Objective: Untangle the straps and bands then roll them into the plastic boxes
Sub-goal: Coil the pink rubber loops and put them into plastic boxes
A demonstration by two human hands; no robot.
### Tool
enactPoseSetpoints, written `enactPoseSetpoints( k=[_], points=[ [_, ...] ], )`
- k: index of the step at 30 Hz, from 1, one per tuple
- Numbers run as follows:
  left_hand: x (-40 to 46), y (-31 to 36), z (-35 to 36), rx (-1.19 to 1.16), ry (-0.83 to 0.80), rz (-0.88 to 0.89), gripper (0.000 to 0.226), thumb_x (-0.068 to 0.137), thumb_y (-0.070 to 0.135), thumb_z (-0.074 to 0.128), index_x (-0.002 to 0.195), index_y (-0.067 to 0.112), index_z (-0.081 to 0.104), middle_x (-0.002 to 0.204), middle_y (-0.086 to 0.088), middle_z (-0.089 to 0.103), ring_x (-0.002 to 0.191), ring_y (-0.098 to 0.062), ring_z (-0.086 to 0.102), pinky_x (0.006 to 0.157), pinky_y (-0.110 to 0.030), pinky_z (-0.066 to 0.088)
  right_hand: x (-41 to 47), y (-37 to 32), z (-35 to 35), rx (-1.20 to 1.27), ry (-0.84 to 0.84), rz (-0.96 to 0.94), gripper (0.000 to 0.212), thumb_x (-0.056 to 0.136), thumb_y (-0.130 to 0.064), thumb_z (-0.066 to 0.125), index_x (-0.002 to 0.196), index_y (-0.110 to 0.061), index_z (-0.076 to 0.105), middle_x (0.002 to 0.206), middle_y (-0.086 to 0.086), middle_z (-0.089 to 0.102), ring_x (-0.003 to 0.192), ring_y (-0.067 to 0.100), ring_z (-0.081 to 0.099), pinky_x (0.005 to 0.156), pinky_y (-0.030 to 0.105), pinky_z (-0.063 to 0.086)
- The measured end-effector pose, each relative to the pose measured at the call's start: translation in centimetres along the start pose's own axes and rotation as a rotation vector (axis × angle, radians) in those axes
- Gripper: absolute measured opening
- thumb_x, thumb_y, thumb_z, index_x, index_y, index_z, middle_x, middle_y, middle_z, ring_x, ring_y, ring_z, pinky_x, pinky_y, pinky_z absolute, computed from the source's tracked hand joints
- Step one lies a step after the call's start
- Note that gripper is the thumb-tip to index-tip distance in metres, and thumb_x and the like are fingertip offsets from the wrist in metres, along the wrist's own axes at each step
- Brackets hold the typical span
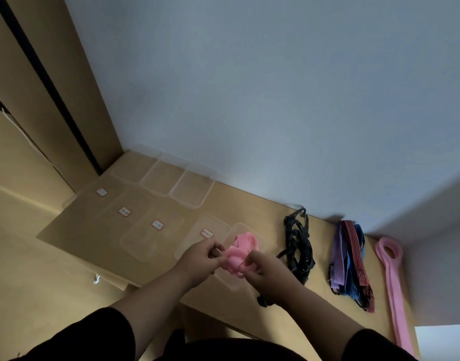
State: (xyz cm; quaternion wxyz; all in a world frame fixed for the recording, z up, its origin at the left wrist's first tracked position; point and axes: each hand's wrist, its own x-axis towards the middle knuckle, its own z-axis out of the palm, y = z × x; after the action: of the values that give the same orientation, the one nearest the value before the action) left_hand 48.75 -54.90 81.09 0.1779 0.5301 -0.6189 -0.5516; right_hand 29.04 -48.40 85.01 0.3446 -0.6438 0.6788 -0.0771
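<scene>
Here both hands meet over the near part of the desk (249, 201), working a bunched pink band (236, 259) between them. The left hand (200, 259) has its fingers curled round the band's left end, thumb and fingertips pinching it. The right hand (262, 269) grips the other end in the same way, fingers bent round the pink material. The band is held just above an open clear plastic box (230, 278), and a looped part of it reaches back over the box's far end.

Toward the desk's far left corner three more clear plastic boxes (189, 188) stand in a row against the wall. In front of them four flat clear lids (150, 235) lie side by side, each with a small white label (158, 224).

To the right of the hands a tangle of black straps (299, 246) lies on the desk, running from the far edge toward the near edge. Further right lies a bundle of purple, blue and red-striped bands (348, 261). Along the desk's right edge a long pink strap (395, 290) lies stretched out, with a loop at its far end. Both forearms are bare below dark sleeves (101, 337).
</scene>
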Motion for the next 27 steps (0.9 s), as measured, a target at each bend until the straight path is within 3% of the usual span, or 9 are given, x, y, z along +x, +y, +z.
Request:
enactPoseSetpoints(
  k=[3,6,12,17,21,24,27],
  points=[
    [0.5,-0.9,-0.1,0.183,0.017,0.069,0.021,0.086,0.043,0.073,0.101,0.029,0.068,0.088,0.009,0.068,0.08,-0.005,0.061,0.067,-0.022,0.05,0.5,0.6,1.0,0.004,0.018,0.039,0.021,0.097,-0.045,0.057,0.11,-0.029,0.059,0.1,-0.008,0.064,0.087,0.008,0.061,0.08,0.027,0.056],
    [1.0,-1.3,-0.1,0.331,0.023,0.104,0.019,0.087,0.046,0.069,0.099,0.03,0.068,0.09,0.012,0.068,0.082,-0.006,0.061,0.069,-0.024,0.049,1.0,0.9,2.1,-0.029,0.046,0.055,0.03,0.096,-0.053,0.055,0.116,-0.03,0.057,0.106,-0.008,0.066,0.09,0.009,0.063,0.081,0.031,0.057],
    [2.2,-1.7,0.0,0.501,-0.013,0.094,0.021,0.092,0.038,0.06,0.104,0.023,0.068,0.1,0.002,0.071,0.091,-0.016,0.063,0.075,-0.031,0.051,2.5,0.9,2.8,-0.195,0.048,0.047,0.029,0.101,-0.048,0.045,0.117,-0.034,0.065,0.11,-0.004,0.069,0.097,0.016,0.061,0.085,0.039,0.052],
    [3.5,-2.1,0.0,0.594,-0.04,0.084,0.022,0.093,0.034,0.055,0.105,0.022,0.068,0.104,-0.003,0.071,0.096,-0.024,0.064,0.079,-0.035,0.052,3.3,1.8,3.4,-0.258,0.045,0.099,0.034,0.101,-0.051,0.043,0.123,-0.033,0.061,0.115,-0.004,0.063,0.099,0.013,0.056,0.087,0.033,0.051],
    [4.4,-1.9,0.2,0.622,-0.056,0.11,0.014,0.092,0.03,0.052,0.093,0.018,0.06,0.099,-0.007,0.065,0.09,-0.029,0.06,0.074,-0.038,0.05,3.6,2.0,3.9,-0.212,0.086,0.155,0.042,0.1,-0.048,0.049,0.137,-0.027,0.051,0.128,-0.002,0.059,0.113,0.016,0.054,0.094,0.03,0.046],
    [5.0,-1.1,0.0,0.63,-0.063,0.183,0.01,0.093,0.022,0.05,0.095,0.017,0.058,0.105,-0.008,0.06,0.095,-0.029,0.057,0.075,-0.035,0.044,3.6,1.9,3.8,-0.204,0.12,0.179,0.043,0.1,-0.043,0.051,0.141,-0.028,0.047,0.134,-0.002,0.056,0.121,0.016,0.052,0.099,0.029,0.044],
    [5.4,-0.5,-0.3,0.687,-0.168,0.373,0.021,0.096,0.025,0.046,0.112,0.019,0.058,0.105,-0.003,0.061,0.098,-0.024,0.055,0.086,-0.035,0.042,3.4,1.8,3.5,-0.237,0.158,0.2,0.043,0.1,-0.041,0.051,0.141,-0.028,0.048,0.137,-0.005,0.056,0.124,0.014,0.052,0.103,0.029,0.043]
  ],
)
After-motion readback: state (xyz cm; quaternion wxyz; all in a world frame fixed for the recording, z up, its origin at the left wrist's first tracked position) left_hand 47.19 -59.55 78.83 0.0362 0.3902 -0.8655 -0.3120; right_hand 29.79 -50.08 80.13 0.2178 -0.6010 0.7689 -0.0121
